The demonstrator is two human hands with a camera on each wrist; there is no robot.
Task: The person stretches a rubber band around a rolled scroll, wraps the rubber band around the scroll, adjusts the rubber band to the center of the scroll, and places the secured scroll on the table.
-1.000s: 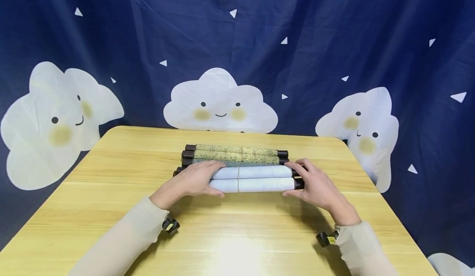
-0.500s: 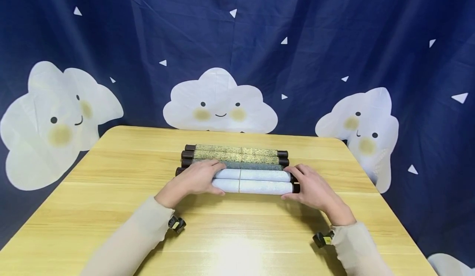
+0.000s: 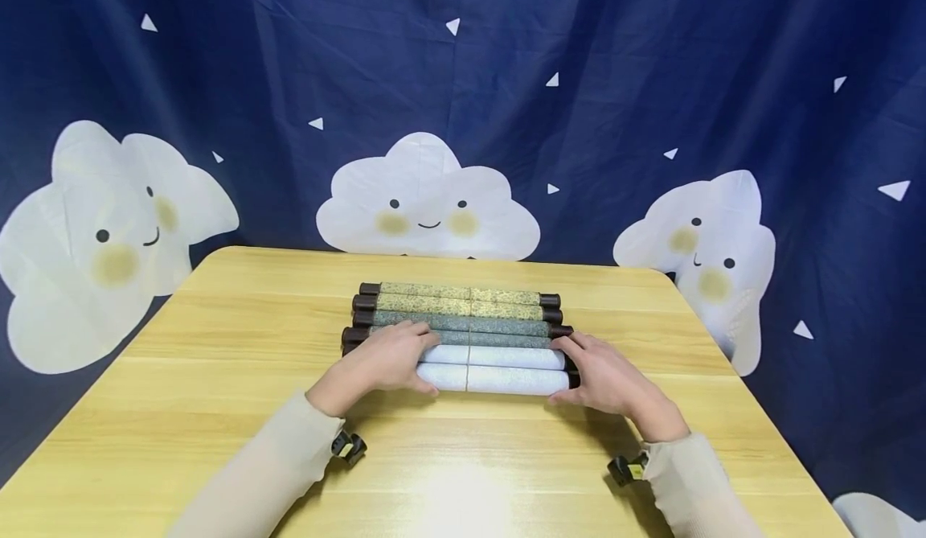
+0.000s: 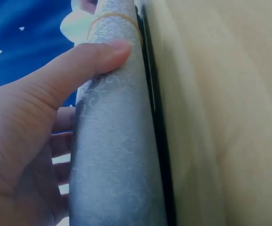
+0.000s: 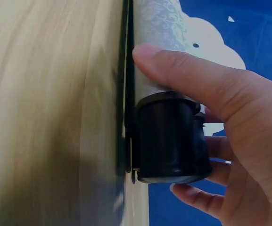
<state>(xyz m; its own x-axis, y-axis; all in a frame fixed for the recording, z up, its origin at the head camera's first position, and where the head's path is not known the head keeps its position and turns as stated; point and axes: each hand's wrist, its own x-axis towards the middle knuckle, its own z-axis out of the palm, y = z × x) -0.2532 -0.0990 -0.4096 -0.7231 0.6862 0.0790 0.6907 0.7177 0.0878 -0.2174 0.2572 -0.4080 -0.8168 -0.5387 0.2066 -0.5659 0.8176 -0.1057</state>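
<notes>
Two pale bluish-white rolled scrolls lie side by side across the table, the front one [image 3: 506,379] nearer me than the rear one [image 3: 514,356]. A thin elastic band crosses them. My left hand [image 3: 391,359] grips them near the left end, thumb along the front and fingers over the back. In the left wrist view the thumb presses the patterned surface of the pale scroll [image 4: 117,155]. My right hand [image 3: 608,375] holds the right end, its thumb just above the black end knob [image 5: 173,136] in the right wrist view. The scrolls' left ends are partly hidden by my left hand.
Behind the pale pair lie two grey-green scrolls [image 3: 499,325] and two yellow speckled scrolls [image 3: 427,305], all with dark end knobs. They rest on a light wooden table [image 3: 463,441]. A dark blue curtain [image 3: 463,80] with white clouds hangs beyond the far edge.
Both hands have brought the pale scrolls toward me and lower in view, also slightly left at the right end. More of the grey-green scrolls now shows behind them.
</notes>
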